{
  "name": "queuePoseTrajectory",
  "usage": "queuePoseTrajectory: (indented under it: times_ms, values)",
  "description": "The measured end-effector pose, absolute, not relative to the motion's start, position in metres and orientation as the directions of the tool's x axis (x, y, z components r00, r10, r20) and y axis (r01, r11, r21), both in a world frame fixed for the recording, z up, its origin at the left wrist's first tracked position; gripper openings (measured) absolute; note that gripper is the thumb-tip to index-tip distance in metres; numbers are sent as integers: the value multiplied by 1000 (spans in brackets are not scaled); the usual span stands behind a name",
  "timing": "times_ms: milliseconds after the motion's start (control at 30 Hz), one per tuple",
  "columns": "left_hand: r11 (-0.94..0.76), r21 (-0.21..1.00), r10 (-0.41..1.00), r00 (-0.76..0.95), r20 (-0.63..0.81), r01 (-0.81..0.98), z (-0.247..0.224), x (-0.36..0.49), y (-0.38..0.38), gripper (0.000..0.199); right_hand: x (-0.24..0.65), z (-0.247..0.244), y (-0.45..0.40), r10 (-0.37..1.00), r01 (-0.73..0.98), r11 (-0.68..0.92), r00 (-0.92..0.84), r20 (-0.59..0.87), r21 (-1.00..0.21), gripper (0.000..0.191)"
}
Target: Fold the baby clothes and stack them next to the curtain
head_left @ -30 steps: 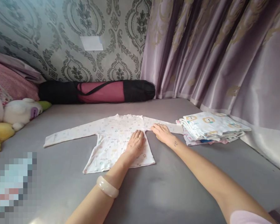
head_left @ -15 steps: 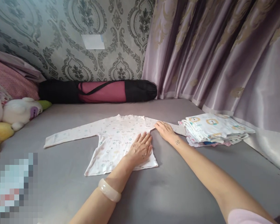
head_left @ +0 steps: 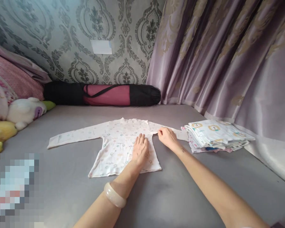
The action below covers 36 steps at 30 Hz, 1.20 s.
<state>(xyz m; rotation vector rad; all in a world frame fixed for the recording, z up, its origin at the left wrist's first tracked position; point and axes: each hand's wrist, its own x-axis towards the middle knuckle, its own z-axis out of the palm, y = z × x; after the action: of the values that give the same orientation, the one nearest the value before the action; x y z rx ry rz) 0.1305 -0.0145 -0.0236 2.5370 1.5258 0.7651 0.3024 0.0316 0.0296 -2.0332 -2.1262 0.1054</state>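
Note:
A white long-sleeved child's shirt (head_left: pixel 117 144) with a small pastel print lies spread on the grey bed sheet (head_left: pixel 61 183), its collar toward the wall and both sleeves stretched out sideways. My left hand (head_left: pixel 140 149) rests flat on the right part of the shirt's body, fingers together and straight, a pale bangle on that wrist. With curled fingers, my right hand (head_left: pixel 168 138) pinches the shirt's edge where the right sleeve meets the body. The end of that sleeve reaches the stack of folded clothes (head_left: pixel 218 134).
Against the patterned wall lies a long black and pink bag (head_left: pixel 106 95). White and yellow plush toys (head_left: pixel 23 112) sit at the left by a pink cushion. A purple curtain (head_left: pixel 204 63) hangs on the right. A blurred-out item (head_left: pixel 11 186) lies at the lower left.
My left hand has slid slightly left on the shirt, its fingers drawn closer together. My right hand has curled more tightly at the sleeve's underarm. The view has shifted a little.

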Motion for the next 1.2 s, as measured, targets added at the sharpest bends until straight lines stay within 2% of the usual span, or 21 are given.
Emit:
queuePoseTrajectory:
  times_ms: [67, 133, 233, 400, 567, 800, 933, 1067, 1200]
  values:
    - [-446, 316, 879, 343, 331, 837, -24, 128, -15, 39, 287, 28, 29, 999, 965, -40, 31, -39, -258, 40]
    - [-406, 301, 905, 335, 261, 863, -23, 128, -17, 40, 274, 25, 32, 991, 936, -110, 78, -108, -334, 39]
    - [-389, 257, 917, 343, 206, 885, -19, 131, -19, 42, 261, 18, 37, 981, 891, -194, 166, -102, -410, 29]
    - [-363, 210, 927, 328, 182, 908, -14, 133, -20, 44, 255, 11, 35, 972, 865, -227, 232, -44, -447, 24]
    - [-357, 210, 932, 332, 145, 910, -10, 133, -21, 44, 254, 1, 34, 940, 749, -282, 340, -17, -599, 18]
    - [-358, 237, 932, 331, 149, 903, -13, 133, -19, 46, 251, -13, 40, 933, 709, -278, 359, -8, -648, 24]
    - [-352, 247, 935, 328, 133, 903, -13, 133, -19, 46, 250, -6, 28, 952, 798, -233, 303, 36, -556, 25]
    - [-340, 267, 941, 325, 99, 902, -11, 131, -20, 47, 247, 4, 8, 985, 940, -98, 139, 105, -326, 23]
    - [-336, 314, 942, 325, 90, 888, -13, 131, -20, 46, 240, 11, 4, 993, 996, -17, 27, 115, -89, 30]
